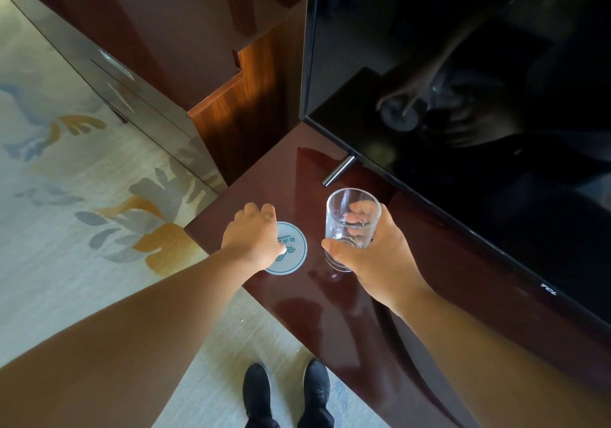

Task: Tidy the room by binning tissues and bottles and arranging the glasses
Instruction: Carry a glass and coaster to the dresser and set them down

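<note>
Glass (352, 225), wrapped in the right hand (373, 255), hangs just beside the coaster (292, 245) that the left hand (253, 239) pinches steady, seemingly to receive it.

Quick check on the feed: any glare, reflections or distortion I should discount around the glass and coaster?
Head view: the TV mirrors the coaster as a dim ghost; the glossy top carries sheen and a faint reflection by the glass; the wide lens bends straight edges; the coaster print is sharp.
</note>
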